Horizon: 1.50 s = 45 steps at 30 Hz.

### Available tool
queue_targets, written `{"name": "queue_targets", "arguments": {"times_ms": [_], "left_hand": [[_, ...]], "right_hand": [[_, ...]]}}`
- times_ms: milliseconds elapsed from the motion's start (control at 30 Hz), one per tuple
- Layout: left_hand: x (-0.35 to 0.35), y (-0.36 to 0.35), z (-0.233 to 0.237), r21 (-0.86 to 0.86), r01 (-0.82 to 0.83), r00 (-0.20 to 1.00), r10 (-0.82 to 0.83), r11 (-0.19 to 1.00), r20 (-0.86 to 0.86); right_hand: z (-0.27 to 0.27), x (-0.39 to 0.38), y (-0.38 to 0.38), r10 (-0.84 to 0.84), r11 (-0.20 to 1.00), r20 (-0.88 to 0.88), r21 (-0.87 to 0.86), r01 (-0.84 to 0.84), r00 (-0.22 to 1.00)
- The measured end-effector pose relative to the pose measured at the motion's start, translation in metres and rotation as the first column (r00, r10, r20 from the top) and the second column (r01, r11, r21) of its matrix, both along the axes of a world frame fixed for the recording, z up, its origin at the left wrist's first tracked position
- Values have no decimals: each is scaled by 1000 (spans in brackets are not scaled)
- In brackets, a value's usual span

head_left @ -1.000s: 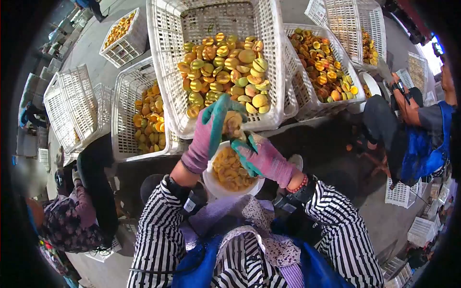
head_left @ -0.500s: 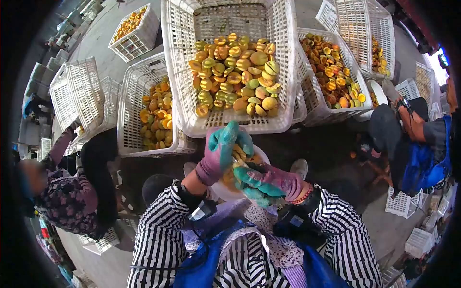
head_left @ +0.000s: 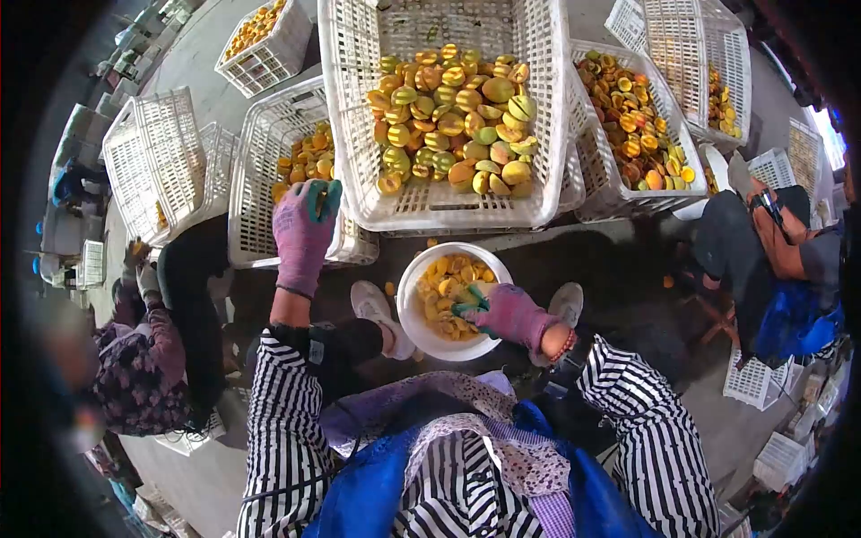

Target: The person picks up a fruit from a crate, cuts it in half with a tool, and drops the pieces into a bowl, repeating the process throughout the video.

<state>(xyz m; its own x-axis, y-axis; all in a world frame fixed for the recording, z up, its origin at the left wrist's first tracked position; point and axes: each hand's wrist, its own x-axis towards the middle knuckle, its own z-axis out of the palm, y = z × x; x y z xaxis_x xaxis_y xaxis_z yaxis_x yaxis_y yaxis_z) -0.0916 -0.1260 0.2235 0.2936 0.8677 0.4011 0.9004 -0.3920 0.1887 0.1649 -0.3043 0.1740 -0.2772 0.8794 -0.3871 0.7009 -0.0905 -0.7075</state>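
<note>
My left hand (head_left: 307,231), in a pink and green glove, is raised over the near edge of the left crate (head_left: 240,193), which holds cut orange fruit (head_left: 309,154). Its fingers are curled together, and what they hold, if anything, is hidden. My right hand (head_left: 513,316), gloved alike, is over the right side of a white bucket (head_left: 410,327) of yellow fruit pieces (head_left: 441,291). The fingers there are closed, their grip too small to make out. Beyond the bucket, a large white crate (head_left: 457,213) holds halved green and orange fruit (head_left: 462,125).
Another crate of fruit (head_left: 632,204) stands to the right, with tilted crates (head_left: 154,161) at the left. One person (head_left: 148,359) sits at the left and another (head_left: 776,242) at the right. My shoes (head_left: 567,303) flank the bucket.
My hands were together above the bucket and have parted. The left moved up and left to the crate; the right stayed low over the bucket, which now shows more fully.
</note>
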Motion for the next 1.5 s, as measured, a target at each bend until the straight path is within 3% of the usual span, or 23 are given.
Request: {"name": "queue_targets", "arguments": {"times_ms": [67, 167, 200, 333, 367, 400, 433, 500, 667, 733, 800, 867, 1000, 1100, 1133, 1167, 1200, 1233, 1267, 1300, 1367, 1467, 1500], "left_hand": [[9, 6, -4, 208, -8, 987, 41, 978, -158], [57, 15, -12, 20, 158, 946, -146, 987, -289], [65, 28, -44, 101, 260, 927, -219, 960, -305], [91, 72, -126, -215, 77, 735, -201, 974, -647], [81, 107, -199, -291, -36, 604, -212, 956, -769], [77, 118, -219, -147, 93, 798, -162, 985, -580], [77, 125, -238, -255, -8, 727, -170, 967, -666], [91, 114, -200, -341, -117, 639, -192, 933, -745], [100, 98, -169, -428, -14, 821, -234, 904, -520], [110, 98, -159, -330, -33, 709, -211, 943, -673], [122, 93, -110, -578, -229, 551, -386, 783, -740], [115, 93, -103, -651, -242, 585, -427, 719, -689], [91, 74, -115, -448, 89, 763, -350, 889, -543], [110, 49, -81, -604, 263, 964, -177, 753, 199], [118, 37, -71, -547, 490, 804, -109, 679, 584], [122, 24, -60, -652, 595, 605, 271, 470, 748], [127, 2, -42, -482, 701, 494, 130, 525, 860], [126, -7, -43, -188, 711, 518, -324, 677, 792], [126, -12, -45, 141, 734, 522, -684, 665, 510], [126, -12, -52, 141, 730, 525, -681, 668, 510], [129, -13, -69, -228, 700, 512, -254, 676, 820], [142, -31, -31, -259, 736, 340, -11, 626, 940], [148, -49, 3, -49, 734, 275, -230, 677, 934]], "right_hand": [[-7, 1, -1, -5, 1000, 40, -20, 6, 999], [-11, -5, 2, 52, 997, 132, -55, -45, 990], [-9, -5, 3, 52, 997, 134, -55, -45, 990], [18, 6, 6, 68, 989, 92, -136, -55, 993], [17, 11, 2, 33, 997, 70, -74, -28, 997], [18, 12, 0, 20, 1000, 41, -14, -19, 999], [22, 15, 0, 4, 1000, -40, 12, -4, 999], [21, 16, -2, -66, 994, -94, 79, 74, 993], [31, 16, -1, -209, 972, -138, 81, 221, 968], [24, 18, -2, -239, 965, -187, 66, 255, 953], [31, 24, -1, -257, 964, -187, 26, 266, 948], [29, 25, -2, -269, 962, -199, -7, 273, 942], [28, 21, 3, -313, 876, -295, 278, 394, 903], [36, 21, 11, -389, 814, -180, 391, 429, 903], [40, 22, 14, -390, 811, -189, 393, 433, 901], [45, 24, 16, -374, 789, -160, 462, 404, 914], [51, 24, 19, -358, 765, -127, 529, 369, 925], [58, 24, 23, -350, 788, -103, 505, 352, 931], [57, 21, 26, -347, 789, -102, 506, 349, 932], [55, 18, 30, -378, 739, -85, 573, 355, 922], [58, 14, 34, -411, 739, -19, 578, 345, 911], [59, 10, 35, -435, 709, 4, 619, 339, 901], [59, 10, 36, -433, 711, 9, 618, 335, 901]]}}
